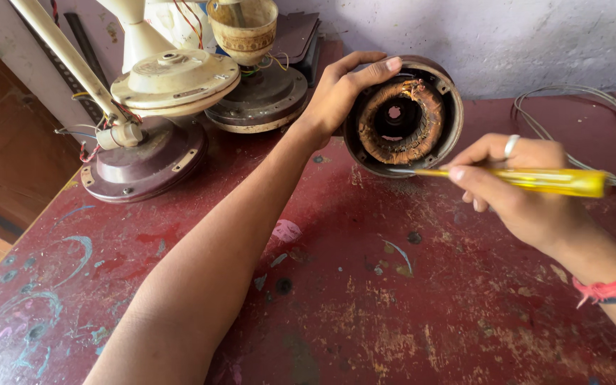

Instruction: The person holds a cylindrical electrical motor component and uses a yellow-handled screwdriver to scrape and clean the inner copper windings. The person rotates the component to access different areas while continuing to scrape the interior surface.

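Fan motor housing is already opened, copper winding exposed, tilted on table by left hand; yellow screwdriver, gripped in right hand, is set at rim, prying unfinished.

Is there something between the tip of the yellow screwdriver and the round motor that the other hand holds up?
Nothing visible. The right hand points the yellow screwdriver at the lower rim of the motor, which the left hand holds on edge.

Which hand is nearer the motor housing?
Left. The left hand grips the motor housing at its upper left rim. The right hand sits to its lower right, holding a yellow screwdriver toward the rim.
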Demonstrator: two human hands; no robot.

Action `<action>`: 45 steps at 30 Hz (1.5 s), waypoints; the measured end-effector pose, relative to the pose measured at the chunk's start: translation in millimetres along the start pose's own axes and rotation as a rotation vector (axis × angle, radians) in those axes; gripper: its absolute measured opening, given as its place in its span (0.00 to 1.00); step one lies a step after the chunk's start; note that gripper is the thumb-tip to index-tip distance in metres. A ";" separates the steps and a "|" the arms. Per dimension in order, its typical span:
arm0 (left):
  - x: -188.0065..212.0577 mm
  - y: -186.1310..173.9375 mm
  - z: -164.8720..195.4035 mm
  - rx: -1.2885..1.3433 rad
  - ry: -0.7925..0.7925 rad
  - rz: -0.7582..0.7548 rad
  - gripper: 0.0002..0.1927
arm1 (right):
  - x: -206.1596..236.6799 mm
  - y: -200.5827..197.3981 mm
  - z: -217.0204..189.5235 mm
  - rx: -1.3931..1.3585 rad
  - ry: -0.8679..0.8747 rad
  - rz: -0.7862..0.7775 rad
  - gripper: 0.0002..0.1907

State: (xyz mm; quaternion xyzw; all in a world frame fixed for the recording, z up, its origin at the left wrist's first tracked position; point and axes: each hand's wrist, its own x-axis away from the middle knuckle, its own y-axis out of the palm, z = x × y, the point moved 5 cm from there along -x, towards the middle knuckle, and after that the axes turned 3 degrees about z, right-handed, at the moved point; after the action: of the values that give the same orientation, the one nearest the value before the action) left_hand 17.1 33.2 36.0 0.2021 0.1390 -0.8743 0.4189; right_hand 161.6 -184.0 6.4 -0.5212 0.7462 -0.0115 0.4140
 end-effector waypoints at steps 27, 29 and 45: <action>-0.5 1.5 -1.6 -0.027 -0.015 0.004 0.40 | 3.1 10.0 -19.1 0.132 -0.180 0.022 0.04; 0.8 1.1 -0.2 -0.018 0.005 0.006 0.40 | 3.7 13.2 -14.2 0.156 -0.088 -0.006 0.05; -1.0 -0.2 -1.6 -0.029 0.017 0.006 0.39 | 5.8 12.2 -8.6 0.008 -0.111 -0.009 0.03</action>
State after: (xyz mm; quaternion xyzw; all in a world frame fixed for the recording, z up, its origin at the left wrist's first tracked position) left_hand 17.9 34.7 35.0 0.2038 0.1548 -0.8691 0.4233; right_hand 146.2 -186.6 3.1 -0.5226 0.7197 0.0125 0.4569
